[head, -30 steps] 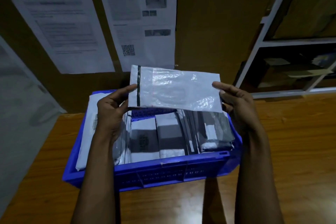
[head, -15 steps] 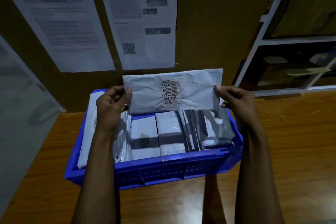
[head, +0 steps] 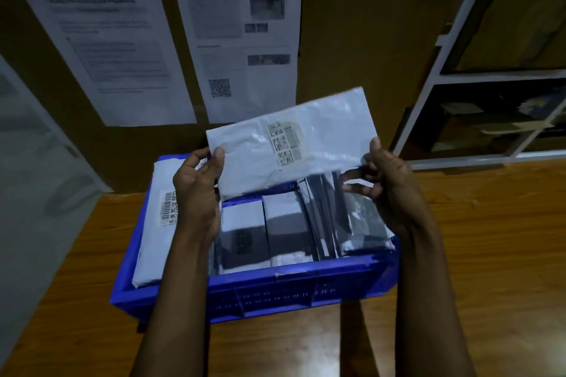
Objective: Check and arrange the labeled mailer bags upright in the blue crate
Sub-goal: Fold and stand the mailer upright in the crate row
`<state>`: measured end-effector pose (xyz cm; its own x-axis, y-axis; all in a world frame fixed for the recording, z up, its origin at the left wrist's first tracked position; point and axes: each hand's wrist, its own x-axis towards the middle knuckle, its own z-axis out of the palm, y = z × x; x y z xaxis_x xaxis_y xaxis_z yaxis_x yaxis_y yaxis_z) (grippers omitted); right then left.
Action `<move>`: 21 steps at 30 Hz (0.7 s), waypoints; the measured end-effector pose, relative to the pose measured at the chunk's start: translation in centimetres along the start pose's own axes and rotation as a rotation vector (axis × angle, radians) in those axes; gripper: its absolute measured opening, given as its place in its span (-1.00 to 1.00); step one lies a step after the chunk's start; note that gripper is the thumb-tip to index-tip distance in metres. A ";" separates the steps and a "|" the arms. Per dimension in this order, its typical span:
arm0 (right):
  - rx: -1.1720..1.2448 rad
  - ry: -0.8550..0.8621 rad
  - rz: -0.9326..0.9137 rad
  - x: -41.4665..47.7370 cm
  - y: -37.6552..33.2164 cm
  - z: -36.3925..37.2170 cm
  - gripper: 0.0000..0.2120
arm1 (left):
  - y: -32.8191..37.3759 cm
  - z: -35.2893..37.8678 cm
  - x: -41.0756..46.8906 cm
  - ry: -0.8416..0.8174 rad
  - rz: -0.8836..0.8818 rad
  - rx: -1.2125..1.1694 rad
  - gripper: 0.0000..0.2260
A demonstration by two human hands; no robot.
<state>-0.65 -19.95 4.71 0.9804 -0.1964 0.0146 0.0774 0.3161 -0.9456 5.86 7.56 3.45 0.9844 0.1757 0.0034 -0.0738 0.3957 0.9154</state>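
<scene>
Two grips, left hand (head: 196, 193), right hand (head: 392, 184), on mailer bag (head: 324, 144) over full blue crate (head: 275, 283).

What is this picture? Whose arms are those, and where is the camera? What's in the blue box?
No machine here: those are a person's two arms. The camera sits on the person's head and looks down, so you see what they see. The left hand and right hand hold one pale mailer bag by its ends, above a blue crate. Its sticker, covered in little codes, faces us so it can be checked. Inside the crate, more mailer bags stand on edge in a row, like books. The crate sits on a wooden table. Behind, printed sheets hang on the brown wall.
</scene>
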 end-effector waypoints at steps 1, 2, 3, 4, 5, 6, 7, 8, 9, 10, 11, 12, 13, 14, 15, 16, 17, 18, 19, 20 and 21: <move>0.053 -0.041 0.002 -0.1 0.2 0.3 -0.64 | -0.1 0.2 0.0 0.015 -0.004 -0.047 -0.82; 0.078 -0.075 0.001 -0.1 0.4 0.6 -0.60 | -0.2 0.4 -0.1 0.021 -0.007 -0.078 -0.84; 0.063 -0.096 0.003 0.0 0.8 1.1 -0.56 | -0.3 0.6 -0.2 0.015 -0.014 -0.098 -0.85; 0.024 -0.105 0.008 0.1 1.1 1.7 -0.53 | -0.5 0.8 -0.3 -0.002 -0.019 -0.108 -0.85; -0.022 -0.106 0.007 0.2 1.4 2.3 -0.55 | -0.6 1.0 -0.6 -0.026 -0.024 -0.113 -0.84; -0.061 -0.096 0.000 0.3 1.6 2.9 -0.59 | -0.9 1.1 -0.9 -0.051 -0.029 -0.111 -0.83; -0.084 -0.077 -0.012 0.4 1.8 3.4 -0.65 | -1.1 1.1 -1.3 -0.074 -0.040 -0.108 -0.81; -0.093 -0.050 -0.025 0.6 1.9 3.7 -0.73 | -1.4 1.1 -1.6 -0.093 -0.055 -0.098 -0.79; -0.090 -0.019 -0.038 0.8 2.0 4.0 -0.79 | -1.6 1.0 -1.9 -0.114 -0.074 -0.088 -0.77; -0.078 0.011 -0.052 0.9 2.0 4.1 -0.80 | -1.9 0.7 -2.2 -0.142 -0.093 -0.069 -0.74; -0.063 0.032 -0.063 1.1 1.9 4.3 -0.78 | -2.0 0.4 -2.3 -0.178 -0.112 -0.047 -0.71; -0.056 0.042 -0.069 1.3 1.8 4.4 -0.77 | -2.0 -0.1 -2.3 -0.217 -0.126 -0.011 -0.70; -0.058 0.044 -0.075 1.4 1.7 4.5 -0.80 | -1.7 -0.5 -2.1 -0.252 -0.136 0.030 -0.70; -0.066 0.039 -0.077 1.5 1.6 4.4 -0.83 | -1.4 -0.9 -1.9 -0.275 -0.137 0.076 -0.71; -0.078 0.030 -0.074 1.5 1.5 4.4 -0.84 | -0.8 -1.1 -1.5 -0.291 -0.131 0.116 -0.72; -0.093 0.019 -0.067 1.6 1.3 4.4 -0.83 | -0.2 -1.2 -1.1 -0.299 -0.112 0.159 -0.72; -0.117 0.005 -0.061 1.7 1.2 4.4 -0.81 | 0.4 -1.1 -0.7 -0.305 -0.087 0.203 -0.71; -0.144 -0.010 -0.058 1.7 1.1 4.4 -0.81 | 0.9 -0.8 -0.3 -0.315 -0.062 0.243 -0.71; -0.169 -0.025 -0.058 1.7 1.1 4.5 -0.83 | 1.3 -0.3 0.1 -0.334 -0.046 0.271 -0.71; -0.193 -0.038 -0.055 1.7 1.1 4.6 -0.86 | 1.6 0.2 0.5 -0.360 -0.035 0.300 -0.73; -0.216 -0.052 -0.052 1.7 1.1 4.7 -0.87 | 1.9 0.8 0.8 -0.386 -0.030 0.337 -0.74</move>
<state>1.95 -15.52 5.23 0.9845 -0.1576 0.0766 0.0931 0.1000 -0.9906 6.62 7.69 5.51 0.9771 -0.2024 0.0653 -0.0516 0.0721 0.9961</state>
